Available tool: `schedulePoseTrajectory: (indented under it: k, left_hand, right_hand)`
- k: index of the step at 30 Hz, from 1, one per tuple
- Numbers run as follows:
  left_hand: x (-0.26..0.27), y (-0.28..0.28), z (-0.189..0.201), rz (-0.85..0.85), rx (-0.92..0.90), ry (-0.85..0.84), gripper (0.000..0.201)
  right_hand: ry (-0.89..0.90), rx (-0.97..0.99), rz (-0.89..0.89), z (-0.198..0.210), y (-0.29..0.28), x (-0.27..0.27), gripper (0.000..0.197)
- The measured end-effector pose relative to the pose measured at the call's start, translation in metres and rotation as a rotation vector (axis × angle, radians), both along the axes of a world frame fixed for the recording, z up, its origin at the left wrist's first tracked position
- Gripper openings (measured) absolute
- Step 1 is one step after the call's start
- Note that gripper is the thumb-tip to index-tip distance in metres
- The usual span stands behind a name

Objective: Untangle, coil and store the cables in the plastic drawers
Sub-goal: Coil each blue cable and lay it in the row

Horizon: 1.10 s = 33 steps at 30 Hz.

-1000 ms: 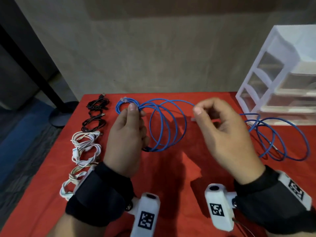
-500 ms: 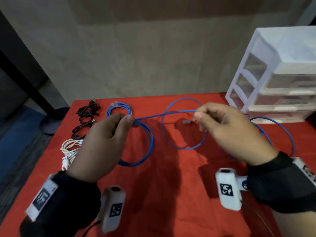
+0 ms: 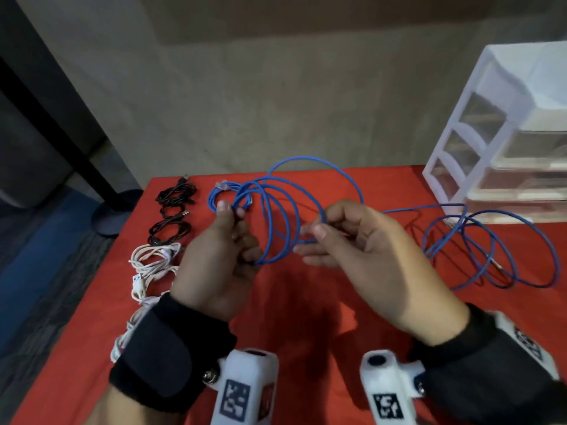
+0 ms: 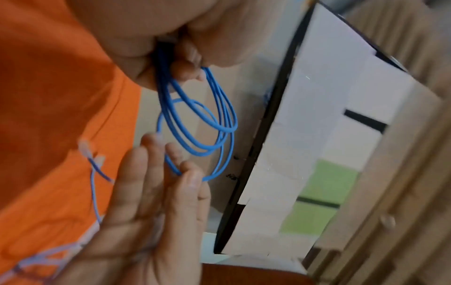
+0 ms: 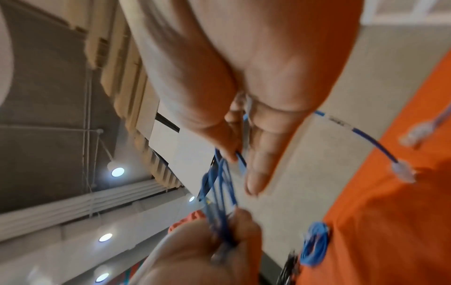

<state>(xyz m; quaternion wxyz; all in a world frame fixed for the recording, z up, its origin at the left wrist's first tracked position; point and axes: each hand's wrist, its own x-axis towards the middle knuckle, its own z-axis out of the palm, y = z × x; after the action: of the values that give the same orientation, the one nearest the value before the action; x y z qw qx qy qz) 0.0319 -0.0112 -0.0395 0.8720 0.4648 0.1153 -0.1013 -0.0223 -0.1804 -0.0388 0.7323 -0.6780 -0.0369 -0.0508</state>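
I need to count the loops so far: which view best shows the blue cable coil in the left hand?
The left wrist view: the blue cable coil hangs below the left hand, its loops distinct. The head view shows it overlapping. The right wrist view shows blurred strands.

No words, brand names or numbers can be read anywhere. The only signs are black-and-white square coded markers on the white wrist-camera housings: one on the left housing [image 3: 235, 400], below and behind the left hand's fingers, one on the right housing [image 3: 387, 405], below and behind the right hand's fingers, and a third, seen at a slant and blurred, on the right wrist strap's white block [image 3: 526, 338]. A pale printed patch on the blue network cable [image 5: 338, 121], just right of the right hand's fingers, is too smeared to read.
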Motion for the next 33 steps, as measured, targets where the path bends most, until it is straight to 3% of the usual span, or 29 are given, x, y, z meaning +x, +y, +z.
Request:
schedulePoseTrajectory:
  k: [5,8,11,14,17,19,22,25,27,30,33]
  left_hand:
    - [-0.005,-0.004,-0.007,-0.180,-0.061,0.115,0.033]
    - [-0.006,-0.007,-0.004,-0.144,-0.112,0.090,0.041]
    - [-0.003,-0.007,-0.004,-0.037,-0.123,0.031,0.030]
    - [0.000,-0.001,-0.003,0.057,0.030,-0.083,0.033]
    - [-0.001,0.005,0.005,0.074,0.214,-0.264,0.036]
    - [-0.003,0.005,0.008,0.091,0.303,-0.355,0.037]
    - [-0.007,0.000,0.003,0.099,0.505,-0.525,0.038]
    - [-0.016,-0.007,-0.003,0.039,0.736,-0.676,0.041]
    - [-0.021,-0.012,0.000,-0.037,0.649,-0.640,0.040]
    - [-0.025,-0.011,0.012,-0.275,0.356,-0.472,0.040]
    - [-0.027,-0.004,0.020,-0.462,0.218,-0.370,0.038]
  right_hand:
    - [-0.091,0.119,0.005,-0.008,0.017,-0.007,0.011]
    - [-0.076,0.086,0.059,-0.014,0.020,-0.007,0.012]
    - [-0.073,-0.164,0.137,-0.012,0.014,-0.008,0.014]
    - [-0.202,-0.473,-0.025,-0.003,0.002,-0.009,0.019]
    - [-0.321,-0.481,-0.336,0.006,-0.017,-0.003,0.022]
    - [-0.255,-0.390,-0.266,0.013,-0.023,0.000,0.023]
    - [-0.084,-0.249,0.015,0.014,-0.013,-0.003,0.045]
    - [-0.148,-0.432,0.060,0.004,0.000,-0.005,0.026]
    - [-0.166,-0.429,0.051,0.001,-0.002,-0.003,0.013]
    - [-0.151,-0.252,0.069,0.007,-0.011,0.000,0.021]
    - [-0.147,-0.215,0.123,0.008,-0.016,-0.001,0.021]
